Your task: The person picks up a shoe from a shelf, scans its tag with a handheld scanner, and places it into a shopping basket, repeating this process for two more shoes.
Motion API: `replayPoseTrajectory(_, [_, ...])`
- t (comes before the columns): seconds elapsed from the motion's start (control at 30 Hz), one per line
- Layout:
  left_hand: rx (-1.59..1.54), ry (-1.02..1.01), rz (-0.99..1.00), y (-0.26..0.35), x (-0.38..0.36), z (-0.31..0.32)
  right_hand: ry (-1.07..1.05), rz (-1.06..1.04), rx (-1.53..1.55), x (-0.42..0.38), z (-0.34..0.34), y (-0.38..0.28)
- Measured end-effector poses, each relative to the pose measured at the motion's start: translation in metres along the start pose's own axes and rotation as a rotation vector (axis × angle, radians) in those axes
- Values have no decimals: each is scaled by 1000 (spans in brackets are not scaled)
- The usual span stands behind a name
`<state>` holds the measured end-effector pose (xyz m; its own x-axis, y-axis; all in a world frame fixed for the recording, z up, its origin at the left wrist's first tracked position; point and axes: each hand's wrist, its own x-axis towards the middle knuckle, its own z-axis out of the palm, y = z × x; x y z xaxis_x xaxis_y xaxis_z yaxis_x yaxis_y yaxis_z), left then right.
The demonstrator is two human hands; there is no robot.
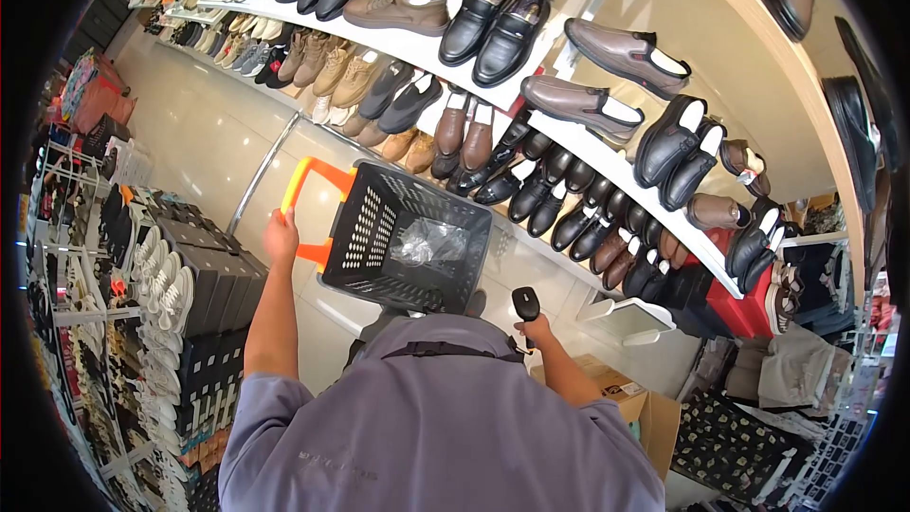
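Observation:
My left hand [281, 235] is closed around the orange handle [300, 188] of a black shopping basket [356, 270]. The basket tilts toward me and has perforated sides. Inside it lies some crumpled clear plastic [427, 241]. My right hand [537, 330] grips a black handheld barcode scanner [525, 302], its head pointing up and forward. The scanner's grip is mostly hidden by my fingers. Beyond the basket, pairs of shoes stand on white shelves [417, 38], among them black loafers [496, 30] and brown slip-ons [583, 106].
A metal rail [266, 173] runs along the floor left of the basket. Stacked dark shoe boxes [213, 284] and white sneakers [171, 284] line the left side. At my right are an open cardboard box [654, 422] and a low slanted mirror [626, 319]. Tiled floor [204, 123] shows between the racks.

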<state>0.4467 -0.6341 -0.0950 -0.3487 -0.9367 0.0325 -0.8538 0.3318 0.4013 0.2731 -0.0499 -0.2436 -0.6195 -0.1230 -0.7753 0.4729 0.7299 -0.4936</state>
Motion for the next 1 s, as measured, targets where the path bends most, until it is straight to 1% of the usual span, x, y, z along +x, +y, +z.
replayPoseTrajectory(0.07, [7,-11,50,-7,15,2,3,53,22,0,11,-5])
replayPoseTrajectory(0.17, [-36,-42,91,-10,35,-5,31,75,62,3,43,-7])
replayPoseTrajectory(0.23, [-61,-45,156,-15,52,-5,35,68,51,-8,74,-29])
replayPoseTrajectory(0.27, [-72,-50,157,-18,60,-4,27,61,36,-16,89,-42])
replayPoseTrajectory(0.3, [-87,-59,141,-15,64,-10,39,1,-85,-31,104,-63])
replayPoseTrajectory(0.33, [-100,-69,123,-15,68,-14,46,-108,-268,-39,119,-76])
replayPoseTrajectory(0.4, [-106,-72,123,-22,83,-17,73,-318,-431,-47,152,-93])
replayPoseTrajectory(0.43, [-106,-71,129,-25,92,-17,78,-310,-429,-54,164,-106])
replayPoseTrajectory(0.5, [-82,-69,122,-31,108,-18,3,-245,-461,-61,182,-128])
replayPoseTrajectory(0.6, [-49,-46,118,-39,129,-21,17,-243,-445,-66,192,-145])
replayPoseTrajectory(0.63, [-37,-29,108,-43,136,-22,50,-218,-373,-69,193,-147])
replayPoseTrajectory(0.67, [-38,-34,118,-46,143,-22,56,-211,-366,-70,193,-149])
replayPoseTrajectory(0.73, [-12,-16,76,-54,158,-23,78,-169,-288,-62,193,-145])
replayPoseTrajectory(0.77, [-1,-18,78,-59,166,-23,159,-232,-289,-60,195,-141])
replayPoseTrajectory(0.8, [2,-19,81,-62,172,-24,158,-230,-286,-62,195,-146])
replayPoseTrajectory(0.87, [32,47,87,-66,181,-24,154,-38,-199,-64,192,-156])
replayPoseTrajectory(0.9, [19,31,62,-65,185,-25,154,-57,-153,-64,192,-158])
replayPoseTrajectory(1.0, [16,33,34,-59,195,-24,161,-95,-162,-53,194,-167])
